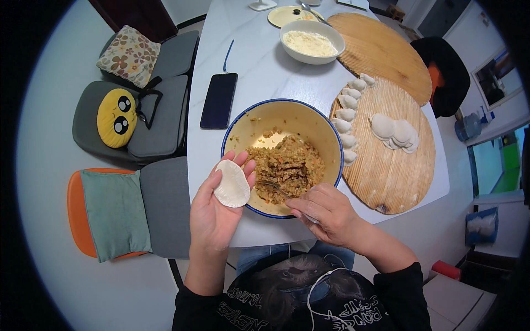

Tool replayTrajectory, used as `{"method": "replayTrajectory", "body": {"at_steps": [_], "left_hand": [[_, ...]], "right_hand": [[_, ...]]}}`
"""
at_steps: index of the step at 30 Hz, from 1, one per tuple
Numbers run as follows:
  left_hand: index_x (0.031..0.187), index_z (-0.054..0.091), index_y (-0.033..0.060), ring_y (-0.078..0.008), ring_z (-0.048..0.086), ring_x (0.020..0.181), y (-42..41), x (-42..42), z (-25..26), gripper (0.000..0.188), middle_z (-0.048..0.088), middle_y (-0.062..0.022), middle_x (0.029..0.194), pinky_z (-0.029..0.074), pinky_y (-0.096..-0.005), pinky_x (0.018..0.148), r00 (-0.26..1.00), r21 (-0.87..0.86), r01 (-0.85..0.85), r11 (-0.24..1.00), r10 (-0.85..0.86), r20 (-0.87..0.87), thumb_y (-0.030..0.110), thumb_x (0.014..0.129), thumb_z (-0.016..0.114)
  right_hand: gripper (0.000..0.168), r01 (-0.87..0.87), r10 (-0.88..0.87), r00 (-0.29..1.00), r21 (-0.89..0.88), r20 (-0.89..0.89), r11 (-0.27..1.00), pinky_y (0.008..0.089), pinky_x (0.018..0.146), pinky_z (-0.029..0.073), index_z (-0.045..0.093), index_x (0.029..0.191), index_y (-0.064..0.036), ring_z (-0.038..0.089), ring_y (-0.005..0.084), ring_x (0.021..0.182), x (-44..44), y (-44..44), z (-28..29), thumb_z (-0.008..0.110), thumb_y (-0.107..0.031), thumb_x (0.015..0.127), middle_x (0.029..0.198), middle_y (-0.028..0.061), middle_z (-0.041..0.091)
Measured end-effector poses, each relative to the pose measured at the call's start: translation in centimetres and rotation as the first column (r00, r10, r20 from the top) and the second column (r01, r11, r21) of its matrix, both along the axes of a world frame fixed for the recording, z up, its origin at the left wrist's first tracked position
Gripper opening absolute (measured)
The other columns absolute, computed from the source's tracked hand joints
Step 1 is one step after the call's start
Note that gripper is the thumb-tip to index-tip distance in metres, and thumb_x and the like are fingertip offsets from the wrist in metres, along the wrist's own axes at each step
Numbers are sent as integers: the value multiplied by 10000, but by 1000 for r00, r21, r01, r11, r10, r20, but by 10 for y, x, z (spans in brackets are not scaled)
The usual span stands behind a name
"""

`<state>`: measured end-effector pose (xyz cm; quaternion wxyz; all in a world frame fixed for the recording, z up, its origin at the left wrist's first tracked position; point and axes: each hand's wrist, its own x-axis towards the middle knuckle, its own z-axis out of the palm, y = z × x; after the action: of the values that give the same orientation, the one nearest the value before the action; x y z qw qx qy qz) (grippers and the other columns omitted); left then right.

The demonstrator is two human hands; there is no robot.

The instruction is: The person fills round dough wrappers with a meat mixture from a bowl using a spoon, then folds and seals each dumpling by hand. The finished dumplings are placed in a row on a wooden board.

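Note:
A flat dough wrapper (232, 184) lies on the palm and fingers of my left hand (221, 202), the thumb on its edge, at the near left rim of a large blue-rimmed enamel bowl (327, 132). Chopped filling (290, 161) fills the bowl's lower part. My right hand (325, 211) grips a metal spoon (275, 187), its head in the filling. Right of the bowl, a round wooden board (389, 178) carries a curved row of folded dumplings (347, 115) and a pile of dough wrappers (397, 132).
A bowl of flour (311, 43), a pot lid (285, 15) and a second round wooden board (381, 45) stand farther back on the table. A black phone (219, 100) with a blue strap lies left of the enamel bowl. Chairs with cushions (116, 215) line the left side.

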<state>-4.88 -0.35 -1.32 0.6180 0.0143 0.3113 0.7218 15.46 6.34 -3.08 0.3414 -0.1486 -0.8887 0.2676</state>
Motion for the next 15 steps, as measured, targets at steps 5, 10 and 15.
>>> {"method": "replayTrajectory", "body": {"at_steps": [5,10,15], "left_hand": [[1320,324,-53,-318,456,1197,-2,-5,-10,426,431,-225,1295,395,-406,1014,1000,-3,10,1000,-10,24,145,946,380],[1308,344,-46,-304,478,1174,-3,-7,-17,414,459,-220,1270,407,-398,999,998,38,36,999,-38,58,157,949,377],[1304,356,-43,-289,500,1154,-3,-5,-15,406,477,-211,1259,420,-386,989,999,6,14,1000,-15,35,153,949,371]], "right_hand": [[212,-36,36,999,-55,2,998,346,567,409,604,952,-9,509,248,640,0,-4,6,661,-23,749,716,88,542],[185,-47,47,999,-119,-6,992,352,574,415,610,941,-5,518,258,652,-1,-7,3,653,-43,765,714,94,541],[140,36,-31,999,-333,20,942,339,598,437,621,932,3,541,265,665,13,1,17,613,-71,813,750,107,590]]}}
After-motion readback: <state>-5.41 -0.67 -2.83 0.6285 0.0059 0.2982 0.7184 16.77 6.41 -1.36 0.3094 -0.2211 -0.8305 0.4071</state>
